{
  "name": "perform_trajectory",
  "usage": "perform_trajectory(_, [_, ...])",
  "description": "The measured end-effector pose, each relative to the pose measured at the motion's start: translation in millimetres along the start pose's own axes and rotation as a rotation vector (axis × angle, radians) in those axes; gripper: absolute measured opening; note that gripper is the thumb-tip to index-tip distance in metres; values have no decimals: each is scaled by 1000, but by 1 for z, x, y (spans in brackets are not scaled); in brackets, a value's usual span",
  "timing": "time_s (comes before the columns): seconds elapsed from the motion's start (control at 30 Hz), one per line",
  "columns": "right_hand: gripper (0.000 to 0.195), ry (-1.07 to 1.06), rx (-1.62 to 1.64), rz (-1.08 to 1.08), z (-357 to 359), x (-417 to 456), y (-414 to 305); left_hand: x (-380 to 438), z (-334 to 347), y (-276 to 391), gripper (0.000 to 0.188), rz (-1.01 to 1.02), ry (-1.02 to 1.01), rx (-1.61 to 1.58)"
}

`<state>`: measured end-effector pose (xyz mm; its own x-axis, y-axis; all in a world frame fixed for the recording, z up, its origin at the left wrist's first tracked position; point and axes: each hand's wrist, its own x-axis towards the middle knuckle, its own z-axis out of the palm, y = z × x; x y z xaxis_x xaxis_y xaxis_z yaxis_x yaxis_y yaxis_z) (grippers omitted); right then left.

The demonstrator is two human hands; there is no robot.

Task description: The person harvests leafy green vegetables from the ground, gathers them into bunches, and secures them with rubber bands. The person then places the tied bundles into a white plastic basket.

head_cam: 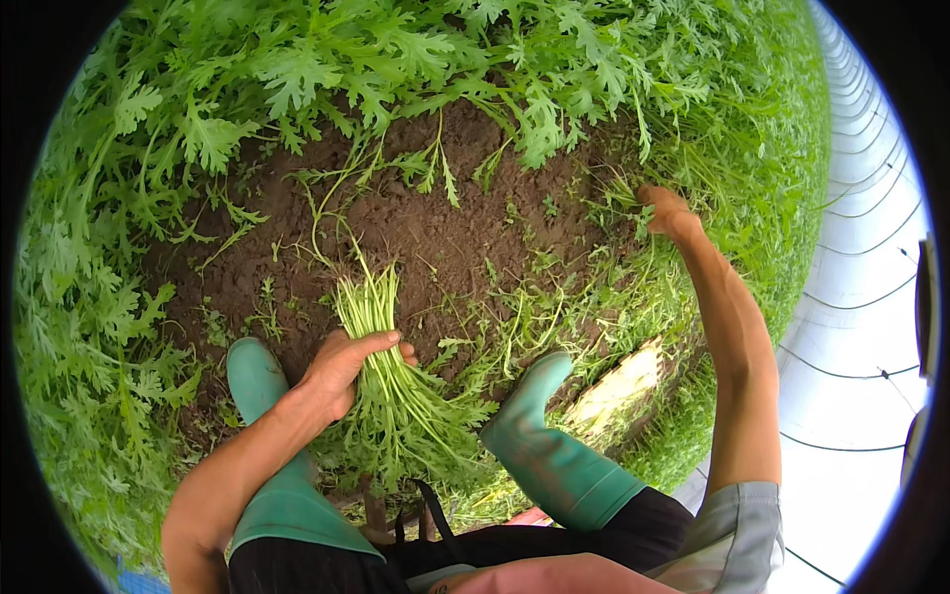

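My left hand [345, 364] is closed around a bunch of leafy greens [382, 371], gripping the pale stems; the cut or root ends point up and the lobed leaves hang down between my boots. Out at the upper right, my right hand [664, 210] reaches low to the soil at the edge of the standing plants [742, 148]. Thin stems and leaves lie beside its fingers, which are partly hidden, so whether they grip anything is unclear. Bare brown soil [423, 223] lies between the hands.
Green rubber boots [549, 453] stand on either side of the bunch. Dense lobed-leaf plants [297, 67] grow ahead and on the left. Loose stems and leaves [519, 312] litter the ground near a pale, bright slab [620, 382]. Translucent ribbed sheeting [853, 334] curves along the right.
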<state>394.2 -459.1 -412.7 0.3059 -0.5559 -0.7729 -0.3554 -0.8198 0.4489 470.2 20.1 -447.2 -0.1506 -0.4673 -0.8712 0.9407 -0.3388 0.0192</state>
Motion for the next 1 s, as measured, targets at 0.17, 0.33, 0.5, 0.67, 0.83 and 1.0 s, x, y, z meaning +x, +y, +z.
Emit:
perform_trajectory(0.17, [27,115,-314,2,-40,5,2,1,0,-4,32,-18,-12,-89])
perform_trajectory(0.33, [30,100,-368,-6,13,30,25,-1,4,2,37,29,33,-32])
perform_trajectory(0.5, [45,177,-208,89,37,43,31,-3,2,1,30,-2,30,-5])
perform_trajectory(0.67, [42,183,72,182,60,54,43,-2,5,3,29,16,58,14])
perform_trajectory(0.83, [39,49,91,114,35,43,35,-2,5,1,30,4,39,-42])
perform_trajectory(1.0, [30,82,-246,-13,13,38,34,0,9,2,31,5,38,5])
